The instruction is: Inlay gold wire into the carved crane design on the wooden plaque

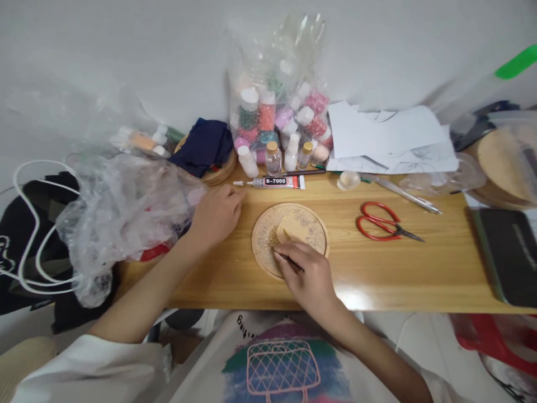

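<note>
A round wooden disc (265, 229) with fine engraved lines and a plain inner area lies on the table in front of me. My right hand (308, 273) rests over its lower right part, pinching a thin dark tool (293, 262) whose tip touches the engraved pattern. Left of the disc, my left hand (218, 212) lies on the table with its fingers curled and the index finger pointing towards the glue tube (276, 182), marked B-7000. Whether anything is under that hand's fingers is hidden.
Small bottles (273, 159) and a bag of colourful jars (268, 115) stand behind the disc. Red-handled scissors (380, 222), a small clear dish (348, 180), a pen (409, 196) and papers (386, 140) lie right. Crumpled plastic (126, 207) is left; a dark phone (507, 254) is far right.
</note>
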Demonstrator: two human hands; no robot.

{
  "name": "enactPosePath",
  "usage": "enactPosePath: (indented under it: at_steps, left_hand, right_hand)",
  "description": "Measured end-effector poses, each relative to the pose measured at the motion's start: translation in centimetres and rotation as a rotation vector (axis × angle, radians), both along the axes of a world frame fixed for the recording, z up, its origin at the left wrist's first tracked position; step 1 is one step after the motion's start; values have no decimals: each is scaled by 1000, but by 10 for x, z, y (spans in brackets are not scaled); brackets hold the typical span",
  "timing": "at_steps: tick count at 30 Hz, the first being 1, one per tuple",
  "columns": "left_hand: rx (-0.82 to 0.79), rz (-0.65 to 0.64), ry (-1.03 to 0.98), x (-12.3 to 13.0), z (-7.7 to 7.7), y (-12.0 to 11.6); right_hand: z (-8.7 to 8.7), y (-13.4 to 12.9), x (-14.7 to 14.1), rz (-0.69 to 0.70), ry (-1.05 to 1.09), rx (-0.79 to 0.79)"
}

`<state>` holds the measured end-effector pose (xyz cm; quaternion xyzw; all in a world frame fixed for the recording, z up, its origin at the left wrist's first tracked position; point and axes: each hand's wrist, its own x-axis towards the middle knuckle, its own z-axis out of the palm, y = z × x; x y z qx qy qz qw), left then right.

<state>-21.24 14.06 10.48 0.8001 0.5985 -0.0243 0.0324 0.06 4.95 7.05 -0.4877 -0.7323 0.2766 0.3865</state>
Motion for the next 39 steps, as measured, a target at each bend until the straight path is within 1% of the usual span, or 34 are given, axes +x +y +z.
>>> enactPosePath:
  at_steps: [5, 9, 12, 15, 17, 19, 21, 23, 26, 30, 33, 36, 39]
  left_hand:
    - [58, -13, 112, 4, -8, 10]
    - [75, -19, 155, 6, -11, 14]
    - [56, -10, 125, 8, -9, 13]
    - [-6, 40, 48, 11, -3, 7]
    - [-64, 47, 0, 13, 3, 0]
    - [-119, 21, -48, 14, 9, -10]
    - [-174, -2, -101, 15, 13, -24]
    - [-215, -9, -170, 16, 13, -40]
    - [-219, -6, -283, 18, 8, -66]
    - [-125, -34, -393, 21, -5, -90]
    - [-21, -46, -423, 24, -15, -99]
    - [10, -43, -385, 27, -21, -104]
    - [39, -51, -361, 30, -23, -107]
  right_hand:
    - [1, 0, 0, -3, -18, -13]
    - [1, 0, 0, -5, -21, 3]
    - [2, 0, -1, 0, -15, 6]
    - [2, 0, -1, -2, -15, -16]
    - [2, 0, -1, -4, -13, -19]
    - [3, 0, 0, -1, -12, -9]
    - [3, 0, 0, 3, -19, -14]
    - [4, 0, 1, 5, -24, -29]
    - [5, -1, 2, 8, -30, -49]
    - [7, -1, 4, 13, -22, -47]
    - [9, -1, 5, 18, -24, -37]
    - [12, -2, 5, 13, -32, -61]
    - [15, -2, 5, 7, -30, -92]
